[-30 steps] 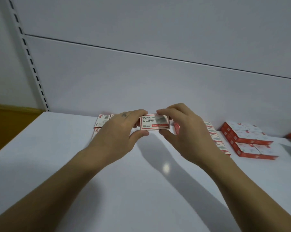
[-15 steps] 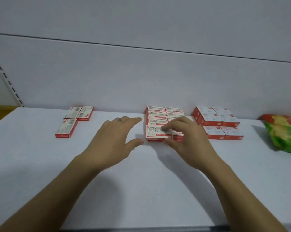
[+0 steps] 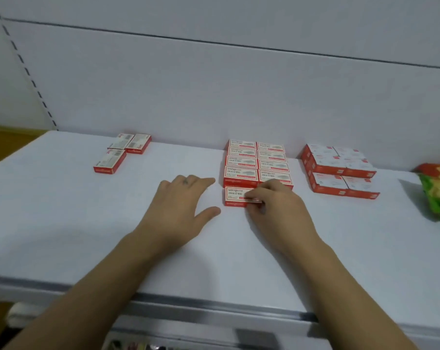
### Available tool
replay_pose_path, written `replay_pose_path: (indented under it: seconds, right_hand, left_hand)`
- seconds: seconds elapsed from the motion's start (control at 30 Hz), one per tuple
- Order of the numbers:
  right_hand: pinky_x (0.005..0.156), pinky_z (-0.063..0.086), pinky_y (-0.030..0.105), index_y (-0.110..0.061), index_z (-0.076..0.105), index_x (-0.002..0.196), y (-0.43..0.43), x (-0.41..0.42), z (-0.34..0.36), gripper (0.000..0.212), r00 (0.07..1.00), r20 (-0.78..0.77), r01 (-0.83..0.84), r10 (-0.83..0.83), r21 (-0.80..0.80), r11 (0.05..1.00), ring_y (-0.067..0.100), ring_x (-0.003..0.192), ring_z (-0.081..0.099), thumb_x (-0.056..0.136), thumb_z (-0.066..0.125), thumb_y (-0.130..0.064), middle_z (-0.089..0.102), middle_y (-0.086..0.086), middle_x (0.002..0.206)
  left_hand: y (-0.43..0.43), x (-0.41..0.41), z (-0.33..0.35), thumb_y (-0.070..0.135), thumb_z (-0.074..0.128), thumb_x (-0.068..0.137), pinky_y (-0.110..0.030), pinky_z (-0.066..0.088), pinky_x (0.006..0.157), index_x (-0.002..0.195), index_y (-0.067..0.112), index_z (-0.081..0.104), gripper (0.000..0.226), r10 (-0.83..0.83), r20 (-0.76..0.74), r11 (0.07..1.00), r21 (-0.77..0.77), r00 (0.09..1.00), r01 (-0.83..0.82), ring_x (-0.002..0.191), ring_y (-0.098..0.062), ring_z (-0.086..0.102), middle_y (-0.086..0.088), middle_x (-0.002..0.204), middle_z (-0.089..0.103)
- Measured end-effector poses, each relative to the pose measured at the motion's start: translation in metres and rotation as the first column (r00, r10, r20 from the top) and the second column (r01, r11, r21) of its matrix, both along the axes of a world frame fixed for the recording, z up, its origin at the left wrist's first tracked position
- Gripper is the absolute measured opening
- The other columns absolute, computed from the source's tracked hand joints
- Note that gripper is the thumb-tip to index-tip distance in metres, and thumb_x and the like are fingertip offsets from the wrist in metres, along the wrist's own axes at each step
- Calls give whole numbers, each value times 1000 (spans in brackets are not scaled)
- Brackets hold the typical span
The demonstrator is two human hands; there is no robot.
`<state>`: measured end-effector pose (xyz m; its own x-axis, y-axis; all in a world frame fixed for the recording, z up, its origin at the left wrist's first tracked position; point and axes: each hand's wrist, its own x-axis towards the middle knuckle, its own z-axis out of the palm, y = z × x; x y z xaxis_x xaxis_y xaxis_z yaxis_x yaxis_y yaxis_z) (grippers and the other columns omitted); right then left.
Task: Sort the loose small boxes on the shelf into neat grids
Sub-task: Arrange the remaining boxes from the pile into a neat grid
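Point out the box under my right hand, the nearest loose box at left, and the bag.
front box (image 3: 235, 193): head view, top face
loose box (image 3: 111, 159): head view, top face
bag (image 3: 438, 194): head view, printed front

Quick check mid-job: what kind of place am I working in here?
Probably a shop or stockroom: a white shelf with a slotted upright, identical red-and-white small boxes laid in grids, and a bright printed bag at the right.

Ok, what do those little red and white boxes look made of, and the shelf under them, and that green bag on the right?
Boxes, such as the front box: probably thin printed cardboard, with crisp folded edges and flat, fairly matte print. Shelf: likely painted metal, given its smooth white surface with a soft sheen. Green bag: seemingly plastic film, with crumpled, shiny folds, though it is blurred.
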<state>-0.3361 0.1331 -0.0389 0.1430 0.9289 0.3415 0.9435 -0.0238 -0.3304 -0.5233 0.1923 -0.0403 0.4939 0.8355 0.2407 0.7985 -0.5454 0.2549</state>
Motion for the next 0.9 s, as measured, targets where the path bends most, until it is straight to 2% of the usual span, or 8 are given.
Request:
replay_pose_path:
  seconds: [0.1,0.3,0.53,0.7,0.9]
  right_hand:
    - [73,41,26,-22,72,105,0,-4,-2,22,999,34,16,-17,34,999,17,92,56,90,56,-28,62,-2,104]
    - [63,37,27,-20,72,98,7,-7,-5,21,997,44,54,-58,75,996,21,85,57,88,56,-26,61,0,95]
    - [66,37,25,-20,70,106,8,-3,-5,25,997,73,-17,14,46,999,20,91,56,94,51,-29,60,1,103]
    - [66,41,27,-17,71,98,7,-4,-8,21,998,57,-24,21,54,998,21,87,57,91,53,-26,59,1,98]
    - [74,48,31,-18,71,106,2,-6,-5,23,1000,4,-28,28,53,998,21,92,58,92,55,-26,61,1,102]
  left_hand:
    - [-3,0,-1,54,46,91,-36,26,106,142,31,35,57,-2,21,1000,14,1000,2,129,-17,38,6,143,44]
    - [-5,1,-2,49,54,89,-35,28,105,143,31,32,61,14,62,1000,-18,998,-13,126,-16,42,8,136,50]
    - [-4,7,-3,53,51,89,-34,29,106,142,31,32,61,43,46,999,-2,998,-43,124,-14,43,9,135,52]
    - [-4,7,-7,54,49,90,-34,30,104,142,30,33,60,44,38,999,12,998,-45,123,-14,44,9,134,52]
    - [-3,4,-5,55,49,89,-34,29,105,144,29,30,64,20,10,999,34,1000,-21,125,-14,43,10,136,50]
